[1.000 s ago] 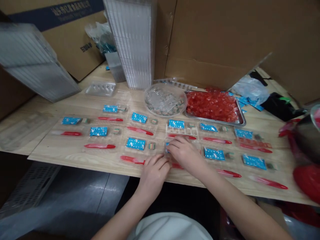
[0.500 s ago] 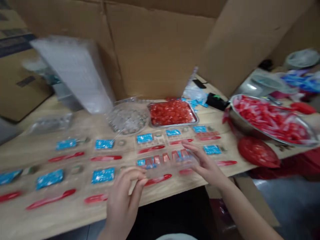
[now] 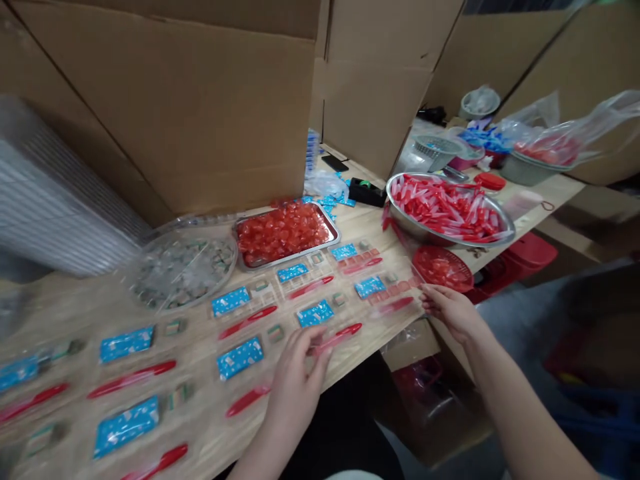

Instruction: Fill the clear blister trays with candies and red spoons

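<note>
My right hand (image 3: pixel 453 312) has its fingertips pinched together at the right end of a clear strip with pale red segments (image 3: pixel 395 291). That strip lies across a clear tray, between a blue patterned packet (image 3: pixel 370 287) and a red pen-shaped piece (image 3: pixel 394 306). My left hand (image 3: pixel 300 370) is curled low over the table, thumb and fingers apart, with nothing visible in them. Just beyond its fingertips lies another red pen-shaped piece (image 3: pixel 345 333), below a blue packet (image 3: pixel 315 313) and a small greenish block (image 3: pixel 339 300).
Rows of similar filled trays cover the wooden table (image 3: pixel 200 433). Behind them stand a round clear tray of small blocks (image 3: pixel 183 272) and a metal tray of red pieces (image 3: pixel 285 233). A steel bowl (image 3: pixel 450 210) and red basket (image 3: pixel 443 268) are at right; stacked clear trays (image 3: pixel 60 193) at left.
The view has swung right. The segmented strip, earlier held up between my hands, now lies over a tray farther right. My left hand has come away from it, its fingers parting.
</note>
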Action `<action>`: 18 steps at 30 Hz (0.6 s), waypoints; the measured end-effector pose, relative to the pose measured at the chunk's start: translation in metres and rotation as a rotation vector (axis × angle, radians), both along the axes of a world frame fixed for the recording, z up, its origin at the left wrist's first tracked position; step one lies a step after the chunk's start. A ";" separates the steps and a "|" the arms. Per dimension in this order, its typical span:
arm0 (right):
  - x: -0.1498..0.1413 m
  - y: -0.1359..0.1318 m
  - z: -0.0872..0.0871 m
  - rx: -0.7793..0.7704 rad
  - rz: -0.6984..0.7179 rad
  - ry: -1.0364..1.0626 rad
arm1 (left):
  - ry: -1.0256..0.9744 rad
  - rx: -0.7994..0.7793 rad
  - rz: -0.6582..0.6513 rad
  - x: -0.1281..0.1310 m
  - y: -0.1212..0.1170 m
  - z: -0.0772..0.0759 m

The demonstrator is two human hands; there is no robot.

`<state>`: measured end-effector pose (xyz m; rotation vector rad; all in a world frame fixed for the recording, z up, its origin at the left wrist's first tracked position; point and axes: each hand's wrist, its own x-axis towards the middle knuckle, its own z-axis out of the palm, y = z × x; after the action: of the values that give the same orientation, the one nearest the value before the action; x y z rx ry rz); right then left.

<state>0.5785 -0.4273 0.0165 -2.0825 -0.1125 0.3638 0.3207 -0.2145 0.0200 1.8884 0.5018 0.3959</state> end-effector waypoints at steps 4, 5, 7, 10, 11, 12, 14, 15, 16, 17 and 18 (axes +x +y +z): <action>0.005 0.001 -0.016 -0.220 -0.008 -0.139 | 0.034 0.117 -0.051 -0.007 -0.004 0.006; 0.006 0.002 -0.018 -0.276 -0.003 -0.184 | 0.039 0.136 -0.053 -0.009 -0.003 0.007; 0.007 0.003 -0.021 -0.371 0.026 -0.274 | 0.044 0.162 -0.047 -0.012 -0.002 0.008; 0.007 0.000 -0.020 -0.449 0.110 -0.353 | 0.047 0.167 -0.041 -0.020 -0.002 0.007; 0.006 -0.001 -0.019 -0.465 0.135 -0.383 | 0.048 0.160 -0.043 -0.022 -0.003 0.006; 0.005 -0.001 -0.017 -0.485 0.147 -0.448 | 0.048 0.152 -0.046 -0.025 -0.003 0.006; 0.003 0.001 -0.015 -0.535 0.167 -0.675 | 0.044 0.138 -0.046 -0.029 -0.003 0.005; 0.001 0.004 -0.015 -0.552 0.182 -0.812 | 0.039 0.135 -0.038 -0.031 -0.003 0.005; -0.001 0.008 -0.015 -0.556 0.209 -0.939 | 0.035 0.134 -0.027 -0.033 -0.002 0.005; -0.003 0.013 -0.015 -0.550 0.252 -1.033 | 0.031 0.134 -0.016 -0.034 -0.002 0.005; -0.005 0.019 -0.017 -0.540 0.315 -1.079 | 0.030 0.134 -0.007 -0.036 -0.001 0.005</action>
<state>0.5730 -0.4078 -0.0004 -2.5745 -1.0824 -0.6585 0.2849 -0.2156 0.0246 2.0270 0.4987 0.4059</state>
